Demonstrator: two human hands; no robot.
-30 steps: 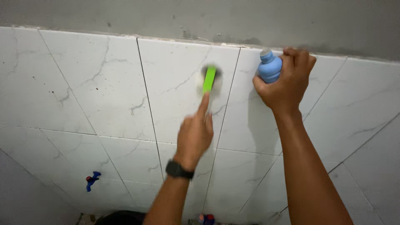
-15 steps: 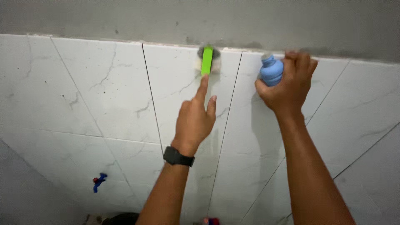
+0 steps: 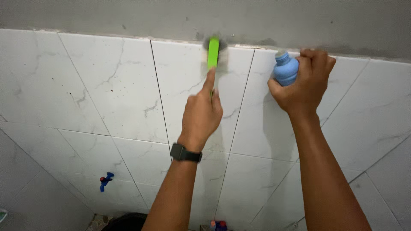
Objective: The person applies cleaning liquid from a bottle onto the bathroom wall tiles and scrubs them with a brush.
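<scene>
You are reaching up with both arms against a wall of white marbled tiles (image 3: pixel 107 90). Your left hand (image 3: pixel 201 117) is closing its grip around the handle of a green brush (image 3: pixel 212 53), with the index finger stretched out along the handle toward the head. The brush is standing nearly upright, its head pressing on the tile just under the top edge of the tiling, where the bare grey wall (image 3: pixel 128 15) begins. It is lying just left of a vertical grout line (image 3: pixel 239 115). A dark watch (image 3: pixel 186 153) is sitting on that wrist.

Your right hand (image 3: pixel 306 85) is gripping a blue bottle (image 3: pixel 285 68), fingers wrapping its body so that only the neck end and shoulder are showing. The neck is pointing up and to the left, close to the tile near the top row's edge. Whether a cap is on it you cannot tell. The bottle is sitting well to the right of the brush, on the far side of the grout line.

Low on the wall to the left, a small blue tap (image 3: pixel 105 179) is sticking out. At the bottom edge, between your arms, the tops of a blue and red thing (image 3: pixel 218 225) are showing.
</scene>
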